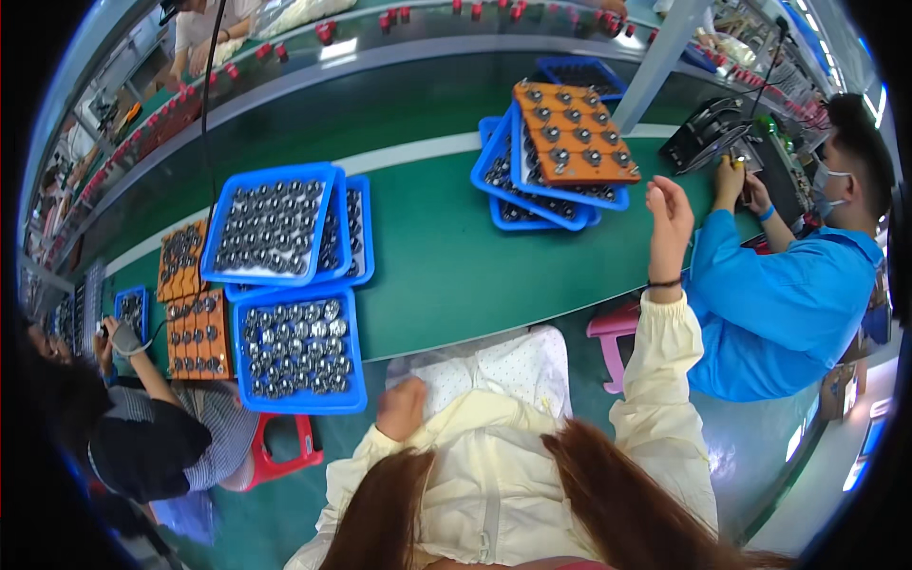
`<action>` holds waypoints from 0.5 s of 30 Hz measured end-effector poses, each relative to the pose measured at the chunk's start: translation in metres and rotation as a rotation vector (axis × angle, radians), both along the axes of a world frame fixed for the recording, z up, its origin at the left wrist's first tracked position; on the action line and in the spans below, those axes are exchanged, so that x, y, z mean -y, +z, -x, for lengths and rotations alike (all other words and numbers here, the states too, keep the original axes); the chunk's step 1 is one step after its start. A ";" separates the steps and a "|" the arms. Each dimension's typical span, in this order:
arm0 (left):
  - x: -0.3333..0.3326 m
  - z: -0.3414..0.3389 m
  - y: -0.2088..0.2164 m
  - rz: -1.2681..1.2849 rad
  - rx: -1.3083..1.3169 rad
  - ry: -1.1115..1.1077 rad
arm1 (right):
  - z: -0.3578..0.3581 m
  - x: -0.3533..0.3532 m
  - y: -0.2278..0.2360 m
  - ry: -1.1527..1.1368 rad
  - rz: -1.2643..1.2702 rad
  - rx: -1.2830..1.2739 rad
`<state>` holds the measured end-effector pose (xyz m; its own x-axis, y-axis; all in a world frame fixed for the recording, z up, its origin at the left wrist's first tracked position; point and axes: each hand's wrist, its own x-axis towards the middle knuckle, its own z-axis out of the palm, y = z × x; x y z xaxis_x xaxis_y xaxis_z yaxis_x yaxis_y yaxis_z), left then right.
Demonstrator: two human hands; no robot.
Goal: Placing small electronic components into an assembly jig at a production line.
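My right hand [671,228] is raised over the right part of the green workbench, its fingers up and slightly bent, with nothing in them. Just left of it, an orange tray [591,178] with rows of small round metal parts lies tilted on a stack of blue trays [616,199]. Low near my lap is my left hand [403,408], blurred, its fingers hard to make out. To its left, a blue tray [302,405] full of shiny metal parts sits at the bench edge, in front of another stack of blue trays [271,175] holding similar parts.
Two orange trays [211,369] with parts stand at the left, near a seated co-worker [152,427] and a red stool [309,442]. At the right, a co-worker in blue [788,294] handles something beside dark equipment [703,133]. A pink stool [613,356] and a grey post [655,66] are nearby.
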<state>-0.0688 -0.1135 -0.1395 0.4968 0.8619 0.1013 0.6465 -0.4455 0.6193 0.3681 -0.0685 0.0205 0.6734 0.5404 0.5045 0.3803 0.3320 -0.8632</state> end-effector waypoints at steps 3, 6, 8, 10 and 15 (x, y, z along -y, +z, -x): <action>0.000 -0.041 0.042 -0.006 0.186 -0.246 | -0.049 -0.029 -0.002 0.035 0.178 -0.012; 0.000 -0.060 0.056 -0.112 0.243 -0.389 | -0.054 -0.061 0.007 0.191 0.370 -0.143; -0.004 -0.072 0.074 -0.149 0.244 -0.448 | -0.056 -0.074 0.013 0.312 0.489 -0.187; -0.007 -0.083 0.082 -0.148 0.360 -0.443 | -0.066 -0.087 0.005 0.259 0.513 -0.101; -0.015 -0.094 0.088 -0.209 0.519 -0.366 | -0.061 -0.087 0.015 0.241 0.619 -0.040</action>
<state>0.0256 -0.0989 -0.0512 0.5954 0.5833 0.5525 0.0720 -0.7237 0.6864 0.4291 0.0190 0.0353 0.5092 0.8601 0.0300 0.3216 -0.1578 -0.9336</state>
